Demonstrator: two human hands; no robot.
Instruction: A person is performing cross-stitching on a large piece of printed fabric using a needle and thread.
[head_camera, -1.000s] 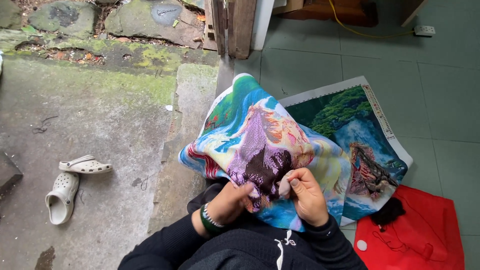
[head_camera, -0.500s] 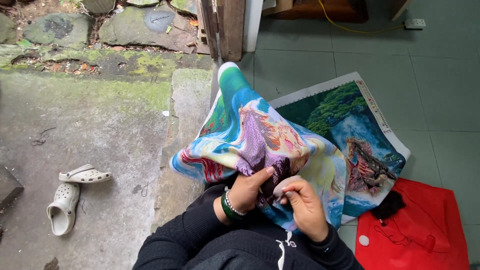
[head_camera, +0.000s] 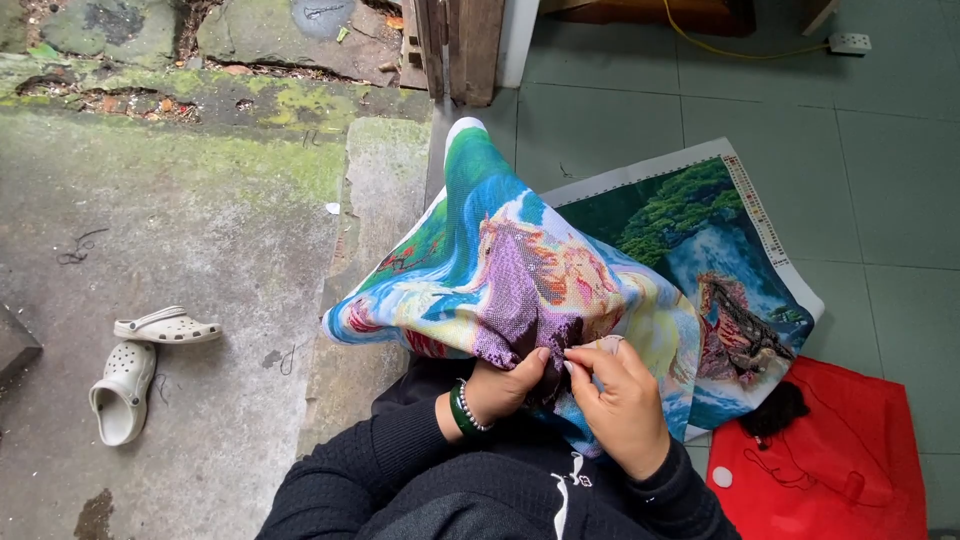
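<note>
Head view: a colourful cross-stitch canvas (head_camera: 520, 285) was seen draped over the lap of a seated person in a black top, its far corner raised in a peak. The left hand (head_camera: 505, 385), a green bangle (head_camera: 460, 410) and a bead bracelet at its wrist, was closed on a purple fold of the canvas near its lower edge. The right hand (head_camera: 620, 400) was held just beside it, thumb and forefinger pinched together at the cloth; whether a needle was held could not be told. The floor was laid with grey-green tiles (head_camera: 880, 180) on the right, where a red bag (head_camera: 830, 460) lay. Mossy concrete (head_camera: 190, 210) and a pair of pale clogs (head_camera: 135, 365) were seen on the left.
</note>
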